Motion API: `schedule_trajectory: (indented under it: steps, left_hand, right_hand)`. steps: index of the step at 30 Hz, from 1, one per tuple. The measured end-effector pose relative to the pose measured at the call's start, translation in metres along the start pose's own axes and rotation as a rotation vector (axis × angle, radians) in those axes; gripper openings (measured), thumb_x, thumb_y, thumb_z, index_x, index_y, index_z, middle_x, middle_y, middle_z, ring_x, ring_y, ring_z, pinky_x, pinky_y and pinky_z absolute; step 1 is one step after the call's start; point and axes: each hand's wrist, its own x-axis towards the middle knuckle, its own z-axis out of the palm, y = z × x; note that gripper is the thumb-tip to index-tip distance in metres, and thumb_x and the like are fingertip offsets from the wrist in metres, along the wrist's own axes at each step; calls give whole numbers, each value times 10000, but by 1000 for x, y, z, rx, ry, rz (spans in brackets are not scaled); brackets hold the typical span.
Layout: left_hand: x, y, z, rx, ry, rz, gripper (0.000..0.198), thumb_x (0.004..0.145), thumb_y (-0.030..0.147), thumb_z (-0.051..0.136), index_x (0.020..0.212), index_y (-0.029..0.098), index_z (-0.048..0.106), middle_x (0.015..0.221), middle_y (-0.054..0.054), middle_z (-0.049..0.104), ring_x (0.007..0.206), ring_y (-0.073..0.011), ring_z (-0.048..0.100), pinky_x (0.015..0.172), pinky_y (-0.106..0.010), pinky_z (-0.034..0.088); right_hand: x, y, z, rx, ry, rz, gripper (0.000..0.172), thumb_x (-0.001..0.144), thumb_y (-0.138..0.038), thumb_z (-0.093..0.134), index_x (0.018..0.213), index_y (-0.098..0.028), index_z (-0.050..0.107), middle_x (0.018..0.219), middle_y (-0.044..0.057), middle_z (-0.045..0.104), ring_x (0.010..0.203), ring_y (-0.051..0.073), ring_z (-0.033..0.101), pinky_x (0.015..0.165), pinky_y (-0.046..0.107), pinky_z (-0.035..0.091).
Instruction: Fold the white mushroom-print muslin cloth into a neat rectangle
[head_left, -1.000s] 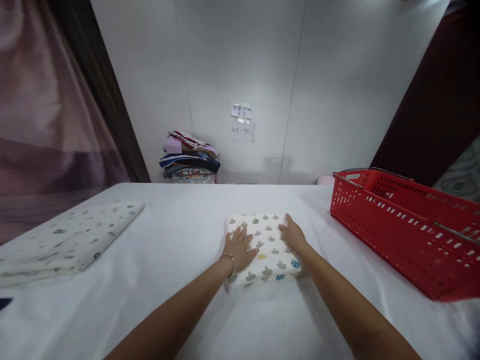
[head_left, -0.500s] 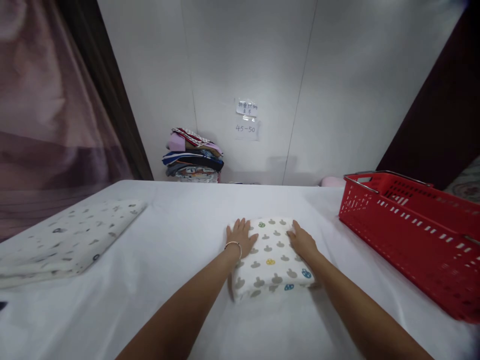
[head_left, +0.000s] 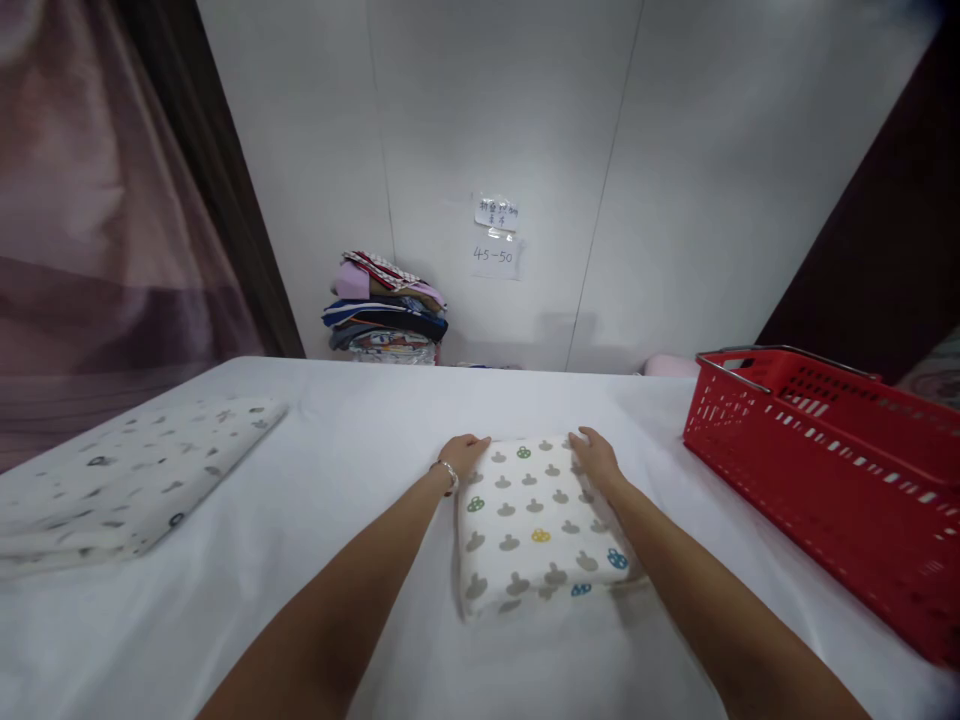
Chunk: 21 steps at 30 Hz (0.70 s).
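A white folded cloth (head_left: 529, 520) printed with grey, green, yellow and blue mushrooms lies flat in front of me on the white-covered table (head_left: 360, 450). At its far left corner my left hand (head_left: 461, 456), with a bracelet at the wrist, grips the edge, thumb along the top. My right hand (head_left: 596, 457) holds the far right corner in the same way, its fingers around the side. The fingertips under and behind the cloth are hidden.
Another white patterned cloth (head_left: 150, 470) lies folded on the left. A red plastic basket (head_left: 817, 490) stands on the right. Behind the table's far edge is a stack of folded fabrics (head_left: 386, 310); paper signs (head_left: 495, 235) hang on the wall.
Both hands have gone from lying flat on the cloth's top to its far corners, where they now grip the edges. The cloth sits nearly where it was.
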Motion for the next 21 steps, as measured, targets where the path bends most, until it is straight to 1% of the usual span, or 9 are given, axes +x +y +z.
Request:
schedule_trajectory:
  steps: [3, 5, 10, 13, 16, 18, 20, 21]
  left_hand:
    - [0, -4, 1, 38, -5, -1, 447, 766, 590, 442, 853, 208, 657, 921, -45, 684, 880, -227, 614, 726, -276, 449]
    - [0, -6, 2, 68, -6, -5, 464, 750, 605, 450, 877, 207, 651, 971, -64, 672, 940, -253, 595, 771, -303, 432]
    - [2, -5, 5, 115, -14, -16, 487, 758, 615, 423, 912, 205, 637, 1033, -83, 655, 997, -268, 575, 843, -339, 398]
    - [2, 0, 3, 125, -12, -40, 479, 772, 596, 414, 941, 203, 629, 1033, -84, 655, 999, -263, 577, 855, -350, 400]
    - [-6, 13, 0, 134, 25, -56, 475, 789, 531, 434, 1088, 190, 574, 1151, -100, 598, 1076, -265, 531, 882, -366, 397]
    - [-21, 23, 3, 145, 78, 8, 519, 809, 505, 424, 1220, 194, 482, 1301, -92, 486, 1204, -248, 422, 962, -369, 344]
    - [-42, 30, 12, 181, 96, 163, 568, 828, 532, 380, 1301, 220, 397, 1412, -59, 349, 1307, -227, 272, 1049, -391, 235]
    - [-53, 32, 18, 210, 74, 256, 588, 830, 559, 354, 1319, 232, 376, 1440, -46, 298, 1334, -225, 210, 1075, -416, 176]
  right_hand:
    - [-6, 4, 3, -118, 48, -55, 427, 858, -435, 375, 1175, -190, 520, 1156, 93, 578, 1090, 226, 513, 915, 341, 371]
    - [-8, 6, 3, -188, 62, -80, 381, 869, -415, 364, 1134, -202, 537, 1129, 80, 586, 1075, 212, 515, 893, 314, 373]
    - [-3, 8, 4, -325, 23, -57, 326, 887, -390, 349, 1014, -187, 570, 1001, 91, 629, 964, 211, 555, 777, 285, 391]
    - [-1, 7, 6, -377, -14, -34, 339, 896, -398, 327, 993, -183, 569, 964, 96, 638, 929, 223, 567, 742, 291, 394]
    - [-1, 5, 6, -406, -29, -7, 365, 902, -403, 300, 1025, -174, 557, 991, 112, 632, 948, 241, 564, 755, 316, 398]
    - [-2, 4, 4, -409, -40, 15, 386, 905, -399, 283, 1049, -162, 552, 1013, 127, 626, 971, 253, 560, 777, 336, 401]
    - [-3, 3, 1, -393, -61, 29, 400, 905, -401, 282, 1091, -161, 543, 1047, 135, 617, 1004, 255, 553, 807, 347, 400]
    - [-4, 4, -1, -377, -74, 32, 406, 902, -408, 294, 1126, -165, 530, 1072, 135, 610, 1023, 254, 548, 823, 347, 397]
